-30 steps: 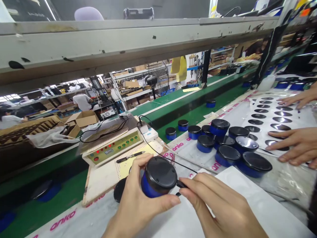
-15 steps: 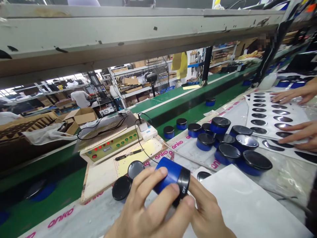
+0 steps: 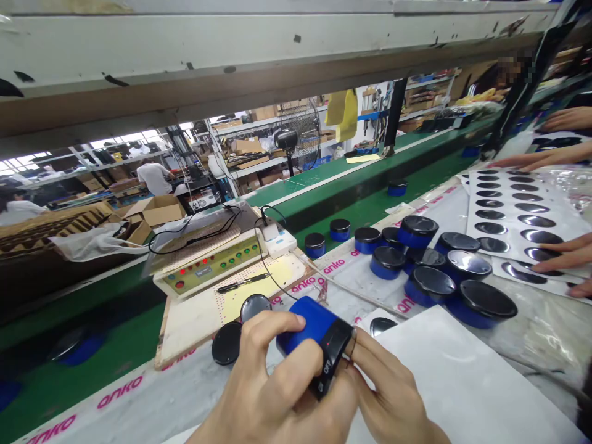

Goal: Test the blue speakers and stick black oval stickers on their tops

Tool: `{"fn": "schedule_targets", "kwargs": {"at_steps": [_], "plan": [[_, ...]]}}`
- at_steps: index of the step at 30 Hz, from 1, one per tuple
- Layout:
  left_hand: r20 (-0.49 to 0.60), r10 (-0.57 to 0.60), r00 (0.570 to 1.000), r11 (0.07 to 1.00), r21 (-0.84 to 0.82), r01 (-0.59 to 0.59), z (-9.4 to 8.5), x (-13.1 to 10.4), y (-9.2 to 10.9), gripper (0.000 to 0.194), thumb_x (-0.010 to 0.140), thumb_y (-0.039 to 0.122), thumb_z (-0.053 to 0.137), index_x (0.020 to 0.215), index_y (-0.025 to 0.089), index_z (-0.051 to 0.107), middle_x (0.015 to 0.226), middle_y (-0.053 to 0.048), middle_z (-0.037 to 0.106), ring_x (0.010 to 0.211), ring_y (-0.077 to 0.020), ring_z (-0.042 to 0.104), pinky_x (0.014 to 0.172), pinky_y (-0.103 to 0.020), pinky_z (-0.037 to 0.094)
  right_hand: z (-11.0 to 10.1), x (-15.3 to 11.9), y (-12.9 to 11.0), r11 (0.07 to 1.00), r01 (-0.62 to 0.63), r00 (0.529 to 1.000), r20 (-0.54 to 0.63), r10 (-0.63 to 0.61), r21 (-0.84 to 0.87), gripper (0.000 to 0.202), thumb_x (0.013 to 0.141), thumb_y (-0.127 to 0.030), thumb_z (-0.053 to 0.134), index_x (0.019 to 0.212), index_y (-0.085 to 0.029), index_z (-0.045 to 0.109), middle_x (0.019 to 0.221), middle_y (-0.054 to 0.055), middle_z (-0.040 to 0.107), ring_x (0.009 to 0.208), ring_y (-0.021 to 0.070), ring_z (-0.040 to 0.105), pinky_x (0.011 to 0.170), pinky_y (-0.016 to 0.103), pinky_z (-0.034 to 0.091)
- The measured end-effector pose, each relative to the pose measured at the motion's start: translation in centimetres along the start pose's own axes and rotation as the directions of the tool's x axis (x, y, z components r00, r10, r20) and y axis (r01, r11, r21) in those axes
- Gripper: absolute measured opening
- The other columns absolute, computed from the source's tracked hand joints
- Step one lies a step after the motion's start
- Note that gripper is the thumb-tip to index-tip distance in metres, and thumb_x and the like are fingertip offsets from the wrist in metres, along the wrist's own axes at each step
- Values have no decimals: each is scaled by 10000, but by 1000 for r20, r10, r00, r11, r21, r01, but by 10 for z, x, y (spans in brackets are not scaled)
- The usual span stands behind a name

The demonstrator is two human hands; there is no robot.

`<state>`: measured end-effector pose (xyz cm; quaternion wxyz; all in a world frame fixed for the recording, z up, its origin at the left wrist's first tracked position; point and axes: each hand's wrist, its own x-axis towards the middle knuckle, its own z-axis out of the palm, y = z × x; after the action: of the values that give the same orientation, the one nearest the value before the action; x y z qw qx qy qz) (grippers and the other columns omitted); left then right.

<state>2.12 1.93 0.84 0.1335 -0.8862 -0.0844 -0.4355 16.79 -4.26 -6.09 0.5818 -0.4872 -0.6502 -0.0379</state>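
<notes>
The left hand (image 3: pixel 272 388) is wrapped around a small round device (image 3: pixel 317 342), a smooth blue cylinder with a glossy black band at one end, held tipped on its side just above the near edge of the bench. The fingers are curled over the blue body and the thumb lies beneath it. The right hand (image 3: pixel 393 401) is closed in from the other side, its fingertips (image 3: pixel 358 345) pinching at the black band (white lettering and a small red light show there).

Just behind the hands lie two flat black discs (image 3: pixel 227 343), matte and round, on a pale perforated board (image 3: pixel 194 327). On that board sits a cream tester box (image 3: pixel 213 265) with rows of red and green lamps, a black pen (image 3: pixel 244 282) and a thin black cable (image 3: pixel 277 285).

To the right stands a cluster of the same blue pucks (image 3: pixel 430 277) with shiny black tops. Beyond them is a white sheet of oval black stickers (image 3: pixel 522 216), where another person's hands (image 3: pixel 564 253) rest flat.

The bench is covered in clear crinkled plastic film (image 3: pixel 531 333) printed with pink lettering, with a plain white sheet (image 3: pixel 462 376) nearest. A green conveyor belt (image 3: pixel 361 197) runs alongside under a scuffed grey shelf (image 3: pixel 231 55). Farther back are cardboard boxes (image 3: pixel 157 213) and a standing fan (image 3: pixel 298 132).
</notes>
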Motion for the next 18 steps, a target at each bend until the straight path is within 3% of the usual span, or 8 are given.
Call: {"fn": "schedule_targets", "kwargs": {"at_steps": [5,7,8,10,13,15,18], "plan": [[9,85,996,996,-12,-85,-4,3,-9,236,724,-5,610,855,191,600,937,-41,402,995,-248,485,836,-418,490,-2,1,0,999,-46,999,3,46,30,198,956,-180,422,857,-215,590,676,14,577,607,149,596,594,228,518],[89,21,996,998,-58,-16,-8,4,-14,260,769,57,627,992,186,590,1020,-68,448,1031,-252,492,862,-412,499,-1,0,1,998,-49,998,35,48,42,179,958,-188,425,887,-204,588,695,17,573,609,142,585,576,224,503],[184,-32,982,996,-75,46,-9,4,-17,330,789,117,646,1099,193,564,1089,-86,468,1044,-254,493,862,-403,505,-1,-1,1,998,-46,997,60,44,33,174,958,-191,428,887,-197,586,687,13,561,594,135,572,551,219,487],[424,-145,894,977,-79,196,-13,2,-23,538,792,232,683,1281,233,459,1201,-97,493,1057,-253,495,843,-379,516,1,-2,0,999,-27,989,144,29,-18,186,957,-186,427,856,-185,582,655,1,534,557,123,546,497,217,442],[687,-226,691,925,-71,373,-17,-3,-36,600,751,283,693,1291,280,433,1176,-52,553,1045,-246,513,848,-372,509,4,-3,-3,993,61,953,303,-28,-102,231,950,-152,409,809,-174,590,642,6,545,549,130,546,477,242,410],[740,-282,610,897,-23,442,-17,-6,-44,517,721,239,658,1208,261,485,1122,-42,571,1029,-249,525,868,-389,487,4,-3,-3,979,137,949,304,-86,-150,207,940,-132,419,867,-154,612,682,29,591,589,147,580,500,259,428],[737,-425,525,845,117,521,-14,-9,-50,422,689,195,600,1103,220,524,1046,-55,589,959,-257,550,826,-400,477,0,-3,2,974,95,990,126,-70,-205,168,919,-109,471,1007,-134,612,722,39,618,591,135,590,510,245,451]]}}
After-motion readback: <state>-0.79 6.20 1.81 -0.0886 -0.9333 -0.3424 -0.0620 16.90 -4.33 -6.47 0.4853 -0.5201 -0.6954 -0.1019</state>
